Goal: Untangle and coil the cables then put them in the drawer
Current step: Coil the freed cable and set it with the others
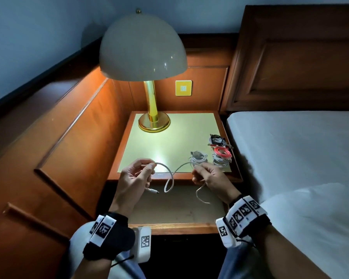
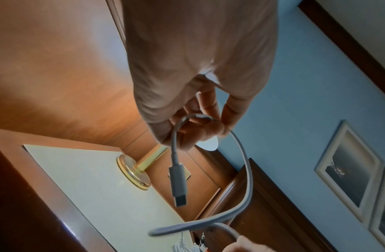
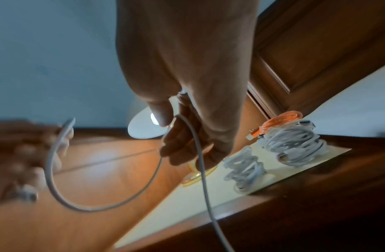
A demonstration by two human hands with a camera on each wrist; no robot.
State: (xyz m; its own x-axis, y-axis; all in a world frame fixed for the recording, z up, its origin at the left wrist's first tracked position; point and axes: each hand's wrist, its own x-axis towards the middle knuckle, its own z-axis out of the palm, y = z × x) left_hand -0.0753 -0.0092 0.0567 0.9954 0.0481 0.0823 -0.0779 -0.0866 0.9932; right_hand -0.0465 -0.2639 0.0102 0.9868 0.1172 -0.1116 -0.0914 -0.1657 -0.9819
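A white cable (image 1: 170,176) (image 2: 247,179) (image 3: 131,194) hangs in a loop between both hands above the open drawer (image 1: 175,214). My left hand (image 1: 137,174) (image 2: 200,126) pinches it near one end, and the plug (image 1: 152,191) (image 2: 177,184) dangles below. My right hand (image 1: 208,176) (image 3: 187,136) pinches it further along, with the tail (image 1: 201,195) drooping into the drawer. Coiled cables lie on the nightstand top (image 1: 159,146): a white one (image 1: 198,158) (image 3: 244,168), another white one (image 1: 220,161) (image 3: 295,145), a red one (image 1: 222,153) (image 3: 280,121) and a black-and-white bundle (image 1: 217,139).
A brass lamp (image 1: 153,121) with a white dome shade (image 1: 142,47) stands at the back left of the nightstand. A bed with white sheets (image 1: 300,158) lies to the right. Wood panelling (image 1: 69,137) closes the left side. A yellow wall switch (image 1: 183,88) is behind.
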